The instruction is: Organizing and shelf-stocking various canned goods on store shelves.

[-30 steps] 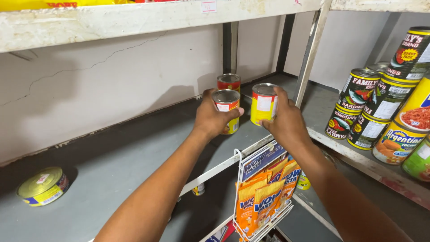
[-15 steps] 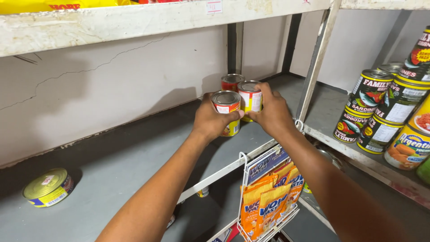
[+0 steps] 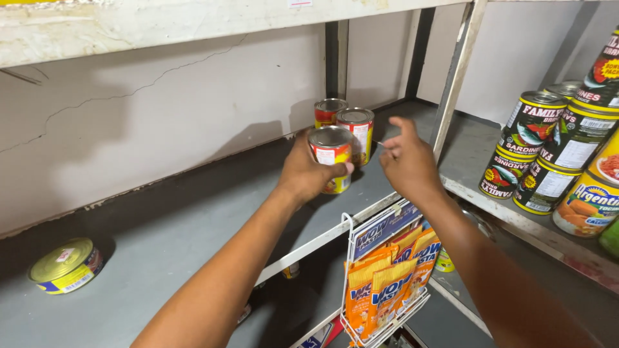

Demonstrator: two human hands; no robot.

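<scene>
My left hand grips a red-and-yellow labelled tin can that stands near the front of the grey shelf. Just behind it stand two more cans of the same kind, one in the middle and one at the back, forming a short row. My right hand hovers just right of the middle can, fingers apart and holding nothing.
A flat yellow-lidded tin lies at the shelf's left end. A wire rack of orange and blue packets hangs off the shelf's front edge. Stacked green and yellow cans fill the neighbouring shelf on the right, past a white upright post.
My right hand carried its can back, set it behind the front can, and has let go and drawn away to the right. My left hand stays on the front can.
</scene>
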